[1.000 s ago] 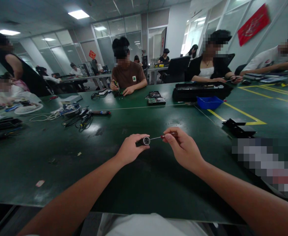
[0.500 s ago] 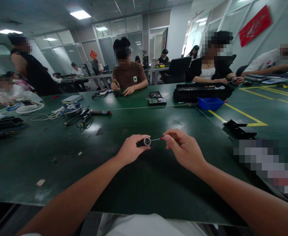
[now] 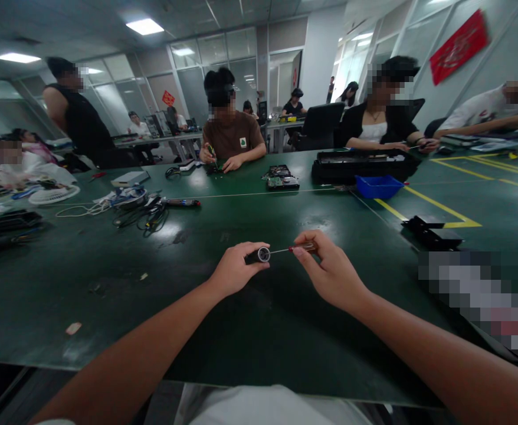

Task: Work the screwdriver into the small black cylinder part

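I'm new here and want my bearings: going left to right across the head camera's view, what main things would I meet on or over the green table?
Round white piece, tangled black cables, left hand, dark cylinder with a ringed end, slim screwdriver, right hand, blue tray, black bracket-like part.

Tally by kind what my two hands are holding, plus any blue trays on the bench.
Screwdriver, in the right hand: 1
Black tube with a silver rim, in the left hand: 1
Blue tray: 1
Total: 3
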{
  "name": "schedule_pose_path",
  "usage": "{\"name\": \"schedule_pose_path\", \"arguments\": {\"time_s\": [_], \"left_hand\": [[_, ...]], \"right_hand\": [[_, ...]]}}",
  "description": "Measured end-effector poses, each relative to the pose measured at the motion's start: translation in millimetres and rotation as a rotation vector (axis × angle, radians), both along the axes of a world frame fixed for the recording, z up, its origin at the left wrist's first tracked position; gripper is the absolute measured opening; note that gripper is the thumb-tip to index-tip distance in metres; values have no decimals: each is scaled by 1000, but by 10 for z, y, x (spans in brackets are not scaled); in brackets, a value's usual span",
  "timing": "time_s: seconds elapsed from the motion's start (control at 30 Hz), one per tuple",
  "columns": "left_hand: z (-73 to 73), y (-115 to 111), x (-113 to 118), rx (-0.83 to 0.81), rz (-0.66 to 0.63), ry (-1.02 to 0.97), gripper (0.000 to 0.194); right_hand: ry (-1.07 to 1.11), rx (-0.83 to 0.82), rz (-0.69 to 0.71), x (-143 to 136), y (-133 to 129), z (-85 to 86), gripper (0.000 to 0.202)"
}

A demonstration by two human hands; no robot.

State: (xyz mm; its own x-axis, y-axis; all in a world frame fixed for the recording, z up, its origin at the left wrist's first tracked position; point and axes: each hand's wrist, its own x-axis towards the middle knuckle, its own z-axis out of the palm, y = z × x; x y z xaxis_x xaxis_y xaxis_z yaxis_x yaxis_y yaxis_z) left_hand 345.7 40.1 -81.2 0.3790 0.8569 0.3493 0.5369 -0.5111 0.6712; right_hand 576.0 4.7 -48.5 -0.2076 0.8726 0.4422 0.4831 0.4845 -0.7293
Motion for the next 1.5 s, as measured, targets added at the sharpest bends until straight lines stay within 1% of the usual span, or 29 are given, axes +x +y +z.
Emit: {"name": "schedule_pose_path", "arguments": {"time_s": [0.1,0.2,0.33,0.4,0.5,0.57,0.6,0.63,0.67,0.7,0.77,0.87,0.93,1.07,1.27,1.37,1.5], "left_hand": [[16,-8,9,-11,2,12,39],[27,-15,16,-15,-5,10,38],[19,-12,9,-9,-10,2,39],[14,-10,6,-4,1,2,40],[22,-11,8,4,-9,19,40],[33,-10,13,18,-35,29,39],[37,-9,14,25,-42,28,39],[39,-6,15,29,-39,25,39],[40,-3,15,29,-31,22,39],[38,0,13,27,-20,18,39],[35,3,9,23,-6,14,40],[36,-2,5,21,-5,17,41],[41,-10,5,22,-8,22,41],[48,-19,8,22,-7,33,40],[51,-13,10,15,7,33,42],[64,-20,13,9,14,39,42],[66,-26,17,2,0,50,40]], "right_hand": [[-16,-38,15,7,0,-3,18],[-30,-49,-13,12,-10,-25,27],[66,-42,-23,16,0,-55,21],[150,-70,-19,15,26,-60,20],[308,-170,-8,8,95,-72,21],[490,-270,-12,2,154,-97,24],[617,-358,-18,-1,183,-115,25],[714,-455,13,-3,208,-134,27],[768,-500,21,-4,228,-153,27],[798,-511,14,-4,241,-169,27],[760,-428,-27,-1,245,-186,26],[582,-230,-80,9,206,-171,26],[458,-146,-93,14,169,-149,25],[263,-52,-100,15,101,-120,23],[16,71,-18,8,-8,-50,17],[32,98,-17,-2,-25,-33,17],[112,45,-31,-12,4,-44,17]]}}
